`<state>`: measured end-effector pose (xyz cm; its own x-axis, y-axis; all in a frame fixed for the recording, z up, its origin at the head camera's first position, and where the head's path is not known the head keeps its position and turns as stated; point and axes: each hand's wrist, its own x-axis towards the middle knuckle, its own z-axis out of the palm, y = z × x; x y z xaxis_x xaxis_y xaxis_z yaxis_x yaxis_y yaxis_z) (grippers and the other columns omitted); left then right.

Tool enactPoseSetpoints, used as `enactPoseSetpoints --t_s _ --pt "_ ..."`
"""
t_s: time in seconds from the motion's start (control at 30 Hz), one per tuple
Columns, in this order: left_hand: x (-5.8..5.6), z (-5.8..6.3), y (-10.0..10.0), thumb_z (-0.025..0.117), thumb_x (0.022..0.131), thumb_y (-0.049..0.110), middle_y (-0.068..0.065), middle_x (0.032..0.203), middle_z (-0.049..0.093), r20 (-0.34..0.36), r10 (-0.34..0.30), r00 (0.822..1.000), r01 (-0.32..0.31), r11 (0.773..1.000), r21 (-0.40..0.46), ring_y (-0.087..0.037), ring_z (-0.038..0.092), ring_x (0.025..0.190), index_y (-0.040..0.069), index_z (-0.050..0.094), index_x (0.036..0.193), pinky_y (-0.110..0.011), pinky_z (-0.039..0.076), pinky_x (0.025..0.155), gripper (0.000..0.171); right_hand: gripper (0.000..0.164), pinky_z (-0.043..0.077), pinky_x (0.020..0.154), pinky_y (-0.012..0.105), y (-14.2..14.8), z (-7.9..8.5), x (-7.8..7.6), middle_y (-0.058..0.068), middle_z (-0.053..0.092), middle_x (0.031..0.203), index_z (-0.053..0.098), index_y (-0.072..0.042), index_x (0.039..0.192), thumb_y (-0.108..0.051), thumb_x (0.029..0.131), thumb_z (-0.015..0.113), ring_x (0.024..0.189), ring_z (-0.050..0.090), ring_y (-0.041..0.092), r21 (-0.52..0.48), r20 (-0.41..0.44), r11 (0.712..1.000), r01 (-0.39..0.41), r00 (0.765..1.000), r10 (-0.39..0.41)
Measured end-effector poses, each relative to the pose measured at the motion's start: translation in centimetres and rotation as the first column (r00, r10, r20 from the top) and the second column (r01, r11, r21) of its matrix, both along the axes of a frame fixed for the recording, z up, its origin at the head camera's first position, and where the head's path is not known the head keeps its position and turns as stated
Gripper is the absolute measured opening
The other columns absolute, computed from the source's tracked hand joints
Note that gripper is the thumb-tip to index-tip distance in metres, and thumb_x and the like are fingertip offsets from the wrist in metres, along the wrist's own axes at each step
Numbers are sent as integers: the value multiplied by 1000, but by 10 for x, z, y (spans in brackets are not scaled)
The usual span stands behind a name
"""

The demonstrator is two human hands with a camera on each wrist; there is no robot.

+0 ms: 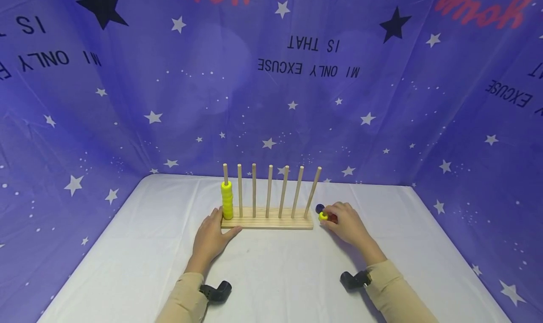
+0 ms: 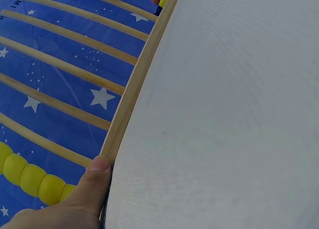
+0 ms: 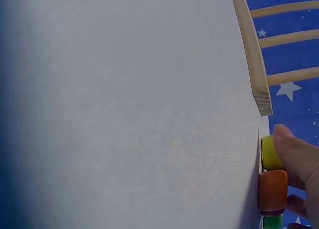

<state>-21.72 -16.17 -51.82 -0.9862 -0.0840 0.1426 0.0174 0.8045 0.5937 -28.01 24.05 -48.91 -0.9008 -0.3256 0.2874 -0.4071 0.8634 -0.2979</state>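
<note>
A wooden peg rack (image 1: 271, 223) with several upright pegs stands on the table. Stacked yellow beads (image 1: 227, 201) fill much of its leftmost peg; the other pegs are bare. My left hand (image 1: 209, 238) holds the rack's left end, thumb along the front edge and fingers at the side. Just past the right end, my right hand (image 1: 348, 224) pinches a yellow bead (image 3: 270, 151) between thumb and fingers. Beside it, in the right wrist view, lie an orange bead (image 3: 272, 190) and a green bead (image 3: 272, 222). The fingers partly hide these beads.
A dark blue bead (image 1: 320, 208) lies behind the right fingertips. White cloth (image 1: 275, 276) covers the table. Purple-blue fabric (image 1: 271, 101) with stars and lettering hangs behind and along both sides. Each wrist bears a black camera mount (image 1: 217, 292).
</note>
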Motion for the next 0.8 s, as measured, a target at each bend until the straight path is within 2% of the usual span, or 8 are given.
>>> enactPoseSetpoints --t_s 0.2,0.43,0.8 --pt "1 0 0 71 85 56 -23 156 37 -2 3 1000 -3 1000 -2 -43 33 146 3 32 154 -57 24 122 95 40 48 91 50 -2 -1 -2 4 71 113 73 -16 114 -38 82 80 104 58 27 14 13 1000 17 1000 -18" --pt "0 -1 0 71 85 57 -23 157 36 -2 -1 1000 1 1000 2 -43 32 146 4 31 154 -58 24 122 95 32 48 88 48 -6 -2 -4 -2 71 103 74 -20 104 -42 81 81 103 58 25 20 -1 1000 25 1000 -25" --pt "0 1 0 71 86 56 -23 157 37 -6 -5 1000 5 1000 -8 -42 32 147 3 31 154 -57 24 122 95 38 47 91 50 -9 -1 -6 0 72 104 74 -16 105 -42 79 82 105 57 27 27 16 999 36 999 -37"
